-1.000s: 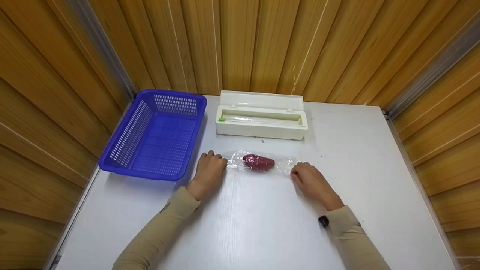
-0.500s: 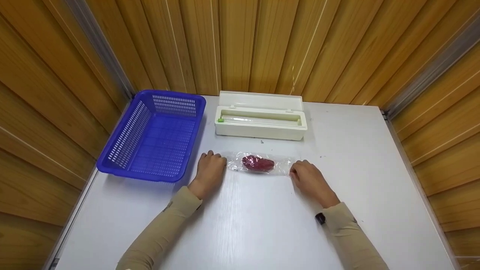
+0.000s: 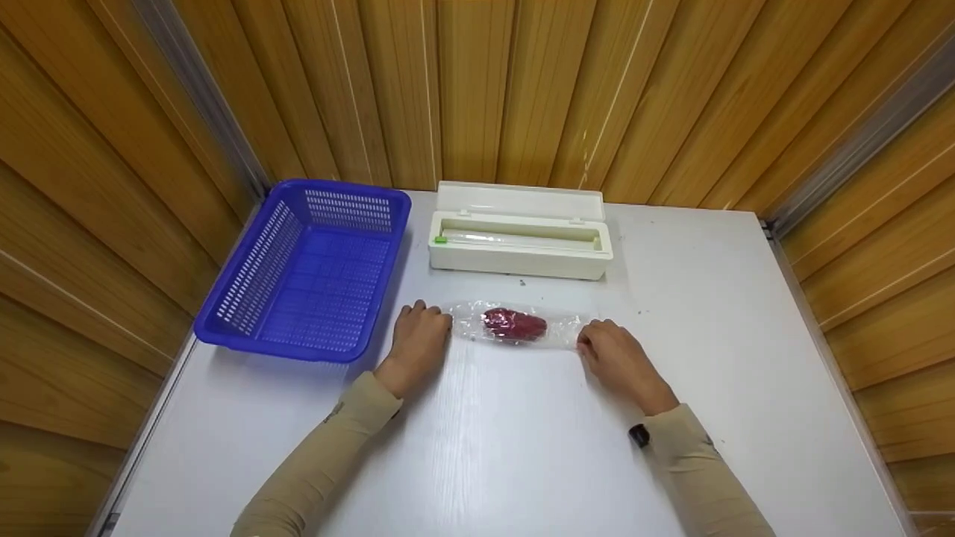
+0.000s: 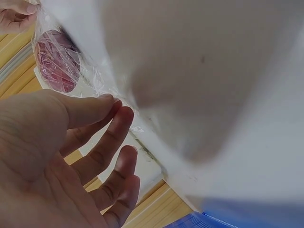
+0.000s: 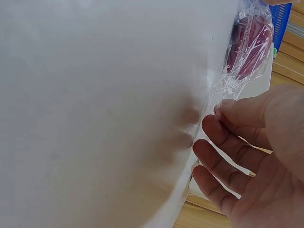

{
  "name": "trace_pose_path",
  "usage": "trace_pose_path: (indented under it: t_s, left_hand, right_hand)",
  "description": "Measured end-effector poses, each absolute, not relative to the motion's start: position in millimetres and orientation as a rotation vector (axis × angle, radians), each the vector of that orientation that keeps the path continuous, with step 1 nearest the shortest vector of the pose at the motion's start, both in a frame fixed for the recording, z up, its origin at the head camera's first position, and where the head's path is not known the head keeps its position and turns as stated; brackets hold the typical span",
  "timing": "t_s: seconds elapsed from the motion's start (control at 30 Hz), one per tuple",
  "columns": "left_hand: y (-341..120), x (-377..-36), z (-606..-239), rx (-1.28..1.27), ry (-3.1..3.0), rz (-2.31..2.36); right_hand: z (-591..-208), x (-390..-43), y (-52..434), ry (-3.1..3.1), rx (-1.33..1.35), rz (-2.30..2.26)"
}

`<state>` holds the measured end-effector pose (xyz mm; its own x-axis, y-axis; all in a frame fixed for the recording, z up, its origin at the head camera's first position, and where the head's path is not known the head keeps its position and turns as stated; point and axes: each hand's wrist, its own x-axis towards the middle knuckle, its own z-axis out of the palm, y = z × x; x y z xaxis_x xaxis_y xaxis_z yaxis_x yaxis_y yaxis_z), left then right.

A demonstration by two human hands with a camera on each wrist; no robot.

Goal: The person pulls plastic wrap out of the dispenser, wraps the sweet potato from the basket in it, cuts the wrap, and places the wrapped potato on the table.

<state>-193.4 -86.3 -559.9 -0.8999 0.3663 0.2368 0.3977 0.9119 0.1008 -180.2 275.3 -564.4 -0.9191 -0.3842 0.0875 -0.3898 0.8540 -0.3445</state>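
A dark red, oblong item [image 3: 515, 325], perhaps a sweet potato, lies wrapped in clear plastic film [image 3: 466, 321] at the middle of the white table. My left hand [image 3: 419, 339] pinches the film's left end between thumb and index finger. At the opposite end, my right hand [image 3: 619, 362] pinches the film the same way. The left wrist view shows thumb and fingertips [image 4: 110, 102] meeting on the film, with the red item [image 4: 58, 61] beyond. In the right wrist view a twisted bit of film [image 5: 218, 111] sits between thumb and index finger.
Behind the wrapped item stands a white cling film dispenser [image 3: 520, 261], its lid raised and a roll inside. A blue perforated basket [image 3: 298, 347] stands to the left. Wooden panels [image 3: 477, 89] enclose the table [image 3: 515, 462] at the back and sides.
Both hands keep their pinch on the film ends and stay in nearly the same place. The film looks slightly smoother and flatter than a second ago.
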Motion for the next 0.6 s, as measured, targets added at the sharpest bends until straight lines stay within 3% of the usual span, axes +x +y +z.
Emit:
trace_pose_path:
  t_s: [0.6]
  left_hand:
    - [-71.3, -183.6, -526.4, -0.590, -2.883, -0.336]
  right_hand:
    - [-534.4, -180.6, 267.0, -2.936, 0.690, 0.629]
